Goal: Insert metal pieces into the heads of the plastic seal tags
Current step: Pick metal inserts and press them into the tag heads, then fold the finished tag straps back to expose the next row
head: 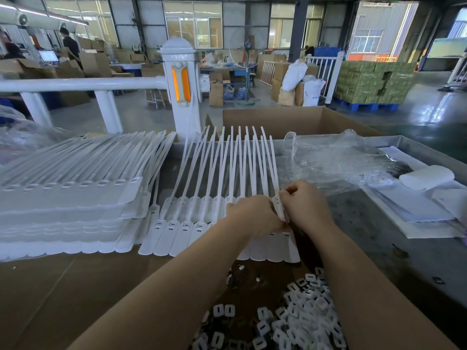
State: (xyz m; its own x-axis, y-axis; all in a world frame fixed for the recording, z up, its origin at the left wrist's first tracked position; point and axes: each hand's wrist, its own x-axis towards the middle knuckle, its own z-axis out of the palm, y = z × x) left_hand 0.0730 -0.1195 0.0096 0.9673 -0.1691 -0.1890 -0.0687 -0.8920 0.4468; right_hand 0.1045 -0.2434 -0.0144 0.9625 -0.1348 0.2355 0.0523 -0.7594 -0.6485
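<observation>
Seating an insert at the right end of the tag row.

Stack far left of fingers; row running left to right, straps pointing away; left hand curled over heads, contents hidden; right hand nearer, pinching end tag, long axis fore-aft; inserts heaped near-side, below wrists.

Bare cardboard sheet, lower left of the frame — open room for a hand. Blocked: stacked tags at left, the fanned row of seal tags at centre, loose pieces at bottom right. Right side — crumpled plastic bag and papers crowd the metal tabletop.
</observation>
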